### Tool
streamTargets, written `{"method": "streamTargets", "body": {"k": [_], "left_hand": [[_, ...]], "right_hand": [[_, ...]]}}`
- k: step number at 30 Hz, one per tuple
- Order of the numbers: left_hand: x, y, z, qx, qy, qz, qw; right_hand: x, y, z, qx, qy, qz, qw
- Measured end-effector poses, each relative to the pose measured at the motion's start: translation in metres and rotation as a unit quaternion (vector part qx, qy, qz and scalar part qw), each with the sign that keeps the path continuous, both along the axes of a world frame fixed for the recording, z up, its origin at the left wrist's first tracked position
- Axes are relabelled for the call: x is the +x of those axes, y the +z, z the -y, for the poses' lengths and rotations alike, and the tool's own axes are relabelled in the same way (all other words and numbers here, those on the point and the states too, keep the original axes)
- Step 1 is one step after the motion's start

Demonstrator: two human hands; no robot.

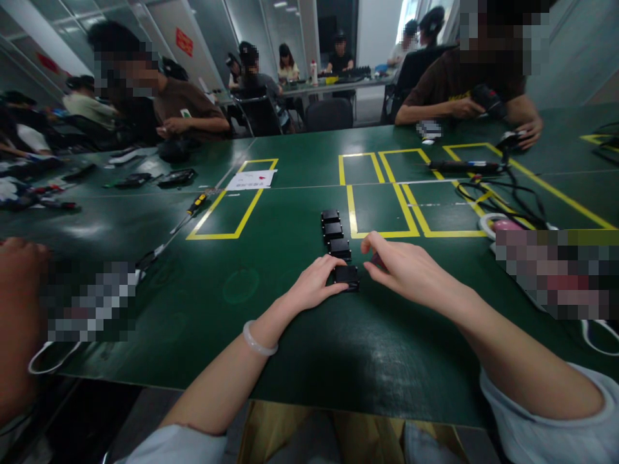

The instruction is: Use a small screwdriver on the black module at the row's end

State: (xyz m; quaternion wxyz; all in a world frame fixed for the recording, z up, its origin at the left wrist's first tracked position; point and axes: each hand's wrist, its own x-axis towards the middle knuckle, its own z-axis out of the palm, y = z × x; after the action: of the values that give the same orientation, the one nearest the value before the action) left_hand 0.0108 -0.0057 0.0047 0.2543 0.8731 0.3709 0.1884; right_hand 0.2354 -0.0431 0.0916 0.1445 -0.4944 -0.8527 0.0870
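Observation:
Several small black box-shaped blocks with little studs at their corners form a row on the green table. My left hand grips the nearest black block, thumb on its near side and fingers at its far side. Beyond it lie another block, a third block and the farthest block. Just right of the gripped block, my right hand is curled, with index finger and thumb bent toward each other. Something small and dark reddish shows between them, too hidden to name.
Yellow tape rectangles mark the green table. A screwdriver and a paper sheet lie left of centre. Black cables run at right near a blurred-out item. Co-workers sit opposite; another person's arm is at left.

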Motion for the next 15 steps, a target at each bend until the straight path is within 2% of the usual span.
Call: {"method": "streamTargets", "body": {"k": [9, 15], "left_hand": [[-0.0003, -0.0027, -0.0008, 0.007, -0.005, 0.001, 1.000], [-0.0003, -0.0006, -0.0002, 0.000, -0.005, -0.002, 1.000]], "right_hand": [[-0.0044, 0.0015, -0.0006, -0.014, -0.020, 0.037, 0.999], [-0.0025, 0.0000, 0.0011, 0.009, -0.003, 0.017, 1.000]]}}
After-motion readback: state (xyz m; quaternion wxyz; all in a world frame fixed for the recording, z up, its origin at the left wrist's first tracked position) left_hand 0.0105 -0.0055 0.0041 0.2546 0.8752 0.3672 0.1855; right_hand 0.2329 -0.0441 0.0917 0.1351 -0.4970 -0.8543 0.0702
